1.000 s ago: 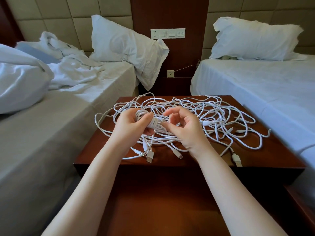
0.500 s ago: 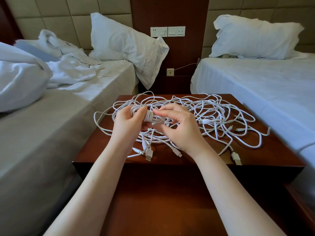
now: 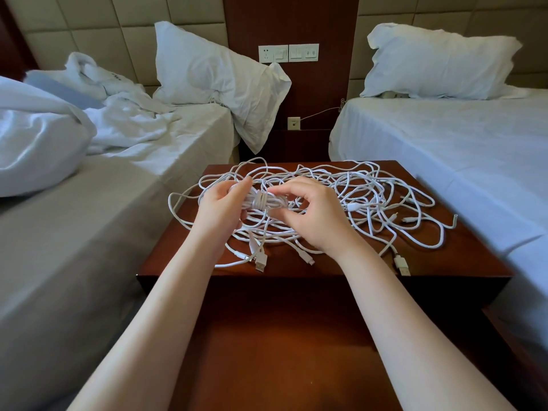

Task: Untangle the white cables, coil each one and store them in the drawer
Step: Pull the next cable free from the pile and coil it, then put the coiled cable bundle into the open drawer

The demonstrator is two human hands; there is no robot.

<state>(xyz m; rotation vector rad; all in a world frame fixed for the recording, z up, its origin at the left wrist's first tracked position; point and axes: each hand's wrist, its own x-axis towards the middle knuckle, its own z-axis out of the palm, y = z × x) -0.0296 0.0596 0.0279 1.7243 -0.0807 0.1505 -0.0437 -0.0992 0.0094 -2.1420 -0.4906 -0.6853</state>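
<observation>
- One bundle [image 3: 265,200] is wound and cinched with a few turns round its middle. We judge this first cable to be nearly coiled, with only its end left to tuck.
- The left hand [image 3: 221,213] grips the bundle's left end, fingers curled round it and thumb on top.
- The right hand [image 3: 311,216] holds the other end, forefinger above and thumb below in a pinch, the other fingers loosely curled.
- The bundle sits in the air between the hands, just above the nightstand [image 3: 462,256].
- The remaining white cables [image 3: 370,197] lie in one loose tangle across the nightstand top, plugs [image 3: 402,265] trailing to the near edge (we cannot count the separate cables).
- Nothing is stored yet. We cannot tell whether the wooden surface [image 3: 281,336] below the near edge is the open drawer.
- Against the frame a second ago, more of the bundle shows between the hands. It was then largely hidden in the left palm.
- The right fingers, then bunched beside the bundle, now close over its right part, while the tangle lies much as it did.
</observation>
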